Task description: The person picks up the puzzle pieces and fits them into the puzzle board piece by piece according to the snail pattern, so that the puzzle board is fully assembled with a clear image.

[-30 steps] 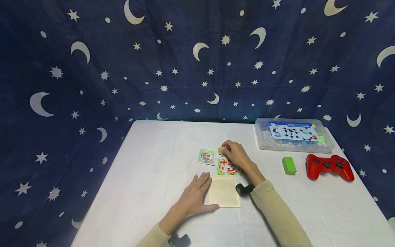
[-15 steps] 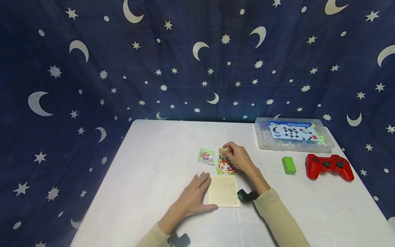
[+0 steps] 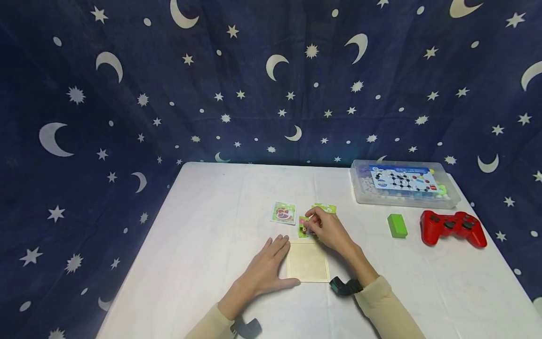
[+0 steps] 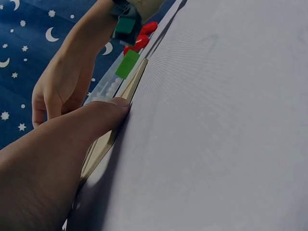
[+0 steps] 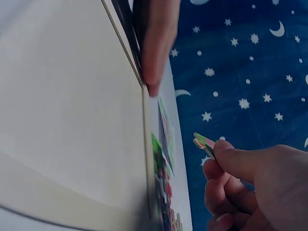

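My right hand (image 3: 332, 230) pinches a thin green-and-pink puzzle piece (image 5: 206, 141) between thumb and fingertips, up off the table. In the head view the hand hangs over the spot just beyond a shallow square wooden tray (image 3: 308, 262). The loose puzzle pieces (image 5: 163, 187), red, white and green, lie by the tray's far edge in the right wrist view; the hand mostly hides them in the head view. My left hand (image 3: 267, 268) lies with straight fingers along the tray's left side, its thumb at the near edge. A square picture card (image 3: 283, 213) lies farther back.
Green pieces (image 3: 325, 207) show just behind the right hand. On the right side of the table (image 3: 203, 235) lie a green block (image 3: 397, 226) and a red game controller (image 3: 453, 228). A clear plastic box (image 3: 404, 197) with a blue-and-white label stands at the back right.
My right hand has come nearer to the tray, bringing the pinched piece with it. Green pieces behind that hand have come into sight. The left hand has stayed put.
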A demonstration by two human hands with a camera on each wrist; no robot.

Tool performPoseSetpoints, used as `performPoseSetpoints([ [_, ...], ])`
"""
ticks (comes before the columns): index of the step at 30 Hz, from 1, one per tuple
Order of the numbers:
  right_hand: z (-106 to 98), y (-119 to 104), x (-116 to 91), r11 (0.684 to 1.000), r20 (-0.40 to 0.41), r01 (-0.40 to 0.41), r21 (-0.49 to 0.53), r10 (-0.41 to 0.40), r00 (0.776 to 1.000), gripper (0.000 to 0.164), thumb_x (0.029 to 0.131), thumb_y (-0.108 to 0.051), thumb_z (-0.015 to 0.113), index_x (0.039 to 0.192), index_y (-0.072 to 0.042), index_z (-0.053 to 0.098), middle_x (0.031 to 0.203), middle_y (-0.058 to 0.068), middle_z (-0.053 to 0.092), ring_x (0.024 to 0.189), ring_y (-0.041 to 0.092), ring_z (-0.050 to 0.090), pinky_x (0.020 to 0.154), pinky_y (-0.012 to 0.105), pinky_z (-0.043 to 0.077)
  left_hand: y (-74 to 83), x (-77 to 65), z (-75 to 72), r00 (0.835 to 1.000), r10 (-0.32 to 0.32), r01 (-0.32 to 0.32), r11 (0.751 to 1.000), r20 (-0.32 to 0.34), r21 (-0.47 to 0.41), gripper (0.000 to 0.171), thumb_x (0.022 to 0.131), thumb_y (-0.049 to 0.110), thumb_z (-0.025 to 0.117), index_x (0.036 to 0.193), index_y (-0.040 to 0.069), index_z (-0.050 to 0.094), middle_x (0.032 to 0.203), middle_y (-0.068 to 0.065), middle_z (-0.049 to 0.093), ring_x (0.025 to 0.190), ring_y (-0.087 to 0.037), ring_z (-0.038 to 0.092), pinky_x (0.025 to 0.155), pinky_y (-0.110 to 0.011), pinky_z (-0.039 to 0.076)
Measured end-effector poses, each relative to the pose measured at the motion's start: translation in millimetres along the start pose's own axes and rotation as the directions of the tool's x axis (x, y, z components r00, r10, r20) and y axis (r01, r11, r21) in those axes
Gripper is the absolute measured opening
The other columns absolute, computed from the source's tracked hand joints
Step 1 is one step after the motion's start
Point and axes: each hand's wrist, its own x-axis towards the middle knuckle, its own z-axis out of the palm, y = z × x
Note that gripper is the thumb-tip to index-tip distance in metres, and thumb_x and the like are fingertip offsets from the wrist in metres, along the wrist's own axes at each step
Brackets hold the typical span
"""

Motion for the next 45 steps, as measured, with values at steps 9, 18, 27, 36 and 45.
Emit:
performPoseSetpoints([
  [9,7.6,-6.0,-20.8,1.0,0.072,0.013,-0.007,-0.013,0.997,0.018,0.09,-0.019,0.074,0.104,-0.009,0.068,0.072,-0.011,0.063,0.06,-0.001,0.049,0.055,0.017,0.043,-0.7,0.8,0.1,1.0,0.009,-0.009,1.0,-0.005,0.0,0.103,0.081,0.078,0.058,0.149,0.003,0.045,0.159,-0.01,0.042,0.149,-0.026,0.038,0.125,-0.042,0.033],
  [18,19.0,-8.9,-32.6,1.0,0.138,0.017,0.01,-0.018,0.99,0.018,0.089,-0.025,0.076,0.1,-0.014,0.068,0.071,-0.014,0.064,0.058,-0.004,0.048,0.054,0.016,0.042,-2.0,-0.1,0.0,1.0,-0.007,0.008,0.999,0.023,-0.031,0.101,0.08,0.075,0.061,0.151,0.005,0.043,0.16,-0.009,0.039,0.152,-0.025,0.033,0.127,-0.039,0.028],
  [27,27.9,-7.5,-35.2,0.998,0.168,0.059,-0.031,-0.053,0.984,0.018,0.088,-0.025,0.077,0.096,-0.011,0.069,0.067,-0.015,0.06,0.058,-0.006,0.046,0.054,0.016,0.04,-0.9,-0.7,0.7,1.0,0.009,-0.009,0.999,-0.012,-0.039,0.098,0.08,0.075,0.062,0.149,0.005,0.047,0.158,-0.01,0.043,0.15,-0.028,0.037,0.126,-0.041,0.03],
  [36,29.5,-7.9,-35.2,0.995,0.186,0.062,-0.075,-0.047,0.982,0.019,0.086,-0.024,0.079,0.097,-0.01,0.07,0.07,-0.013,0.054,0.061,-0.003,0.044,0.057,0.016,0.04,-2.2,-0.8,0.9,1.0,0.017,-0.018,0.999,-0.015,-0.035,0.09,0.081,0.072,0.064,0.147,0.013,0.051,0.157,-0.011,0.043,0.149,-0.029,0.038,0.125,-0.044,0.032],
  [45,25.1,-6.9,-36.0,0.995,0.217,0.083,-0.06,-0.068,0.974,0.02,0.084,-0.02,0.081,0.097,-0.011,0.069,0.078,-0.01,0.058,0.07,0.001,0.049,0.061,0.018,0.043,-1.8,-1.4,0.7,0.999,0.023,-0.023,1.0,-0.023,-0.021,0.089,0.081,0.072,0.064,0.145,0.011,0.053,0.157,-0.011,0.044,0.148,-0.029,0.039,0.125,-0.044,0.033],
])
